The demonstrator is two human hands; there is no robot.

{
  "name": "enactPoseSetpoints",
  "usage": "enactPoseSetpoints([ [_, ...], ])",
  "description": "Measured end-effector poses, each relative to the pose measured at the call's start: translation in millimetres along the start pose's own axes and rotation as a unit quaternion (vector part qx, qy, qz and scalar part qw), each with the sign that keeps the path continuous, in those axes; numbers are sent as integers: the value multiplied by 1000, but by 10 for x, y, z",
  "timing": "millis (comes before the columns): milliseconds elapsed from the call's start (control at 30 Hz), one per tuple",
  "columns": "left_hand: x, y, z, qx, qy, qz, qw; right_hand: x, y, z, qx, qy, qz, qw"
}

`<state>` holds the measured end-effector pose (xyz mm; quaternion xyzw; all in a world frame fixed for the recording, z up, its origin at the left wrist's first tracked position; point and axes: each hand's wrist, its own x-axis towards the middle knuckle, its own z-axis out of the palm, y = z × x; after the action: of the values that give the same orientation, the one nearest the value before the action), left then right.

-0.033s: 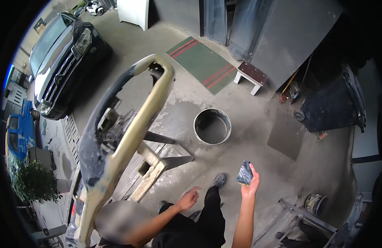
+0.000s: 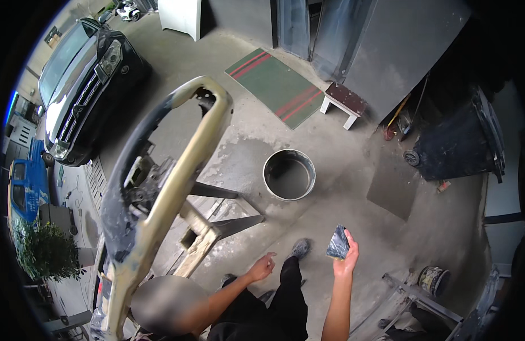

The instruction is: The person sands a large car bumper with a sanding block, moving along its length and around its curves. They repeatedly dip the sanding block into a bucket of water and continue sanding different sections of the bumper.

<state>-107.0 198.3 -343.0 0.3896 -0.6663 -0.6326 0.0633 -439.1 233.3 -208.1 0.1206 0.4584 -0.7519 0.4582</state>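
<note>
My right hand [image 2: 346,258] is raised off the floor and grips a dark, white-streaked sanding block [image 2: 338,242] with a yellowish lower edge. Its thumb and fingers press along the block's right side. My left hand [image 2: 263,267] holds nothing; its index finger stretches out while the others bend loosely. To the left stands a long, curved car body part [image 2: 166,199], like a bumper, patched in gold and grey. Neither hand touches it. It rests on a stand with a pale, worn beam [image 2: 195,250]. Beyond my hands is a round bucket [image 2: 289,175] with dark contents.
A parked dark car [image 2: 83,94] stands at the far left, with a leafy plant [image 2: 44,250] nearer. A green mat [image 2: 273,88], a small bench [image 2: 344,102] and a black wheeled bin [image 2: 455,142] lie beyond and right. A metal frame [image 2: 424,295] is at lower right.
The view has shifted slightly, so the body part and bucket sit a little farther left. My right hand with the sanding block appears slightly lower. My left hand's fingers look a little more bent.
</note>
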Motion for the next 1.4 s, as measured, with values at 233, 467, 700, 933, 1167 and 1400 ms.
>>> enactPoseSetpoints([
  [233, 3189, -1819, -174, -47, 401, -199, 893, 212, -891, -1616, -115, 177, -55, 976],
  [467, 4673, -2381, -1207, -319, 385, -75, 863, 84, -785, -2568, -163, 321, 116, 926],
  [700, 4270, -2297, -1113, 34, 300, -210, 930, 97, -381, -2125, -163, 338, 110, 920],
  [933, 3580, -1922, 73, -589, 382, -328, 632, 114, -682, -1595, -206, 287, 191, 916],
  [1167, 3867, -360, 77, -838, 338, 12, 428, -184, -1112, -1368, -95, 225, 90, 966],
  [1400, 3621, 335, 145, -832, 393, -102, 378, -445, -1394, -1560, -554, 110, -20, 825],
])
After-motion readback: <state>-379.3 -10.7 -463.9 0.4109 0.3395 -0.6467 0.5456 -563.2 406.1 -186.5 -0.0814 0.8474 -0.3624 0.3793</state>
